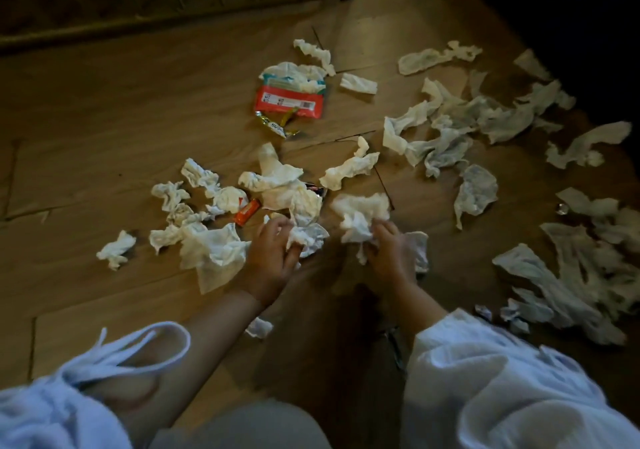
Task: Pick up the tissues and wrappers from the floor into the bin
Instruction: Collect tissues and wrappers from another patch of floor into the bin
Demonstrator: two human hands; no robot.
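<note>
- The left hand [273, 251] is curled on a crumpled tissue [310, 237] on the floor, fingers closed round its edge.
- The right hand [389, 251] grips a larger white wad [360, 213], fingers bunched into the paper.
- Judging from this, the job is barely begun: both hands are gathering their first handfuls, and no bin is in view, so nothing can be counted as binned.
- Just beyond the hands lies a cluster of balled tissues with a small orange wrapper [246, 211] among them.
- Farther out sit a red tissue pack [289, 100] with white paper spilling from its top, and a gold wrapper [278, 126] touching its near edge.
- To the right, a wide scatter of flatter, stretched tissues [485, 119] runs down the wooden floor [104, 119] toward the sleeve.
- The tissues look soft, thin, creased and dry; some are tight balls, others loose torn strips. The light is dim, so small scraps may be missed.
</note>
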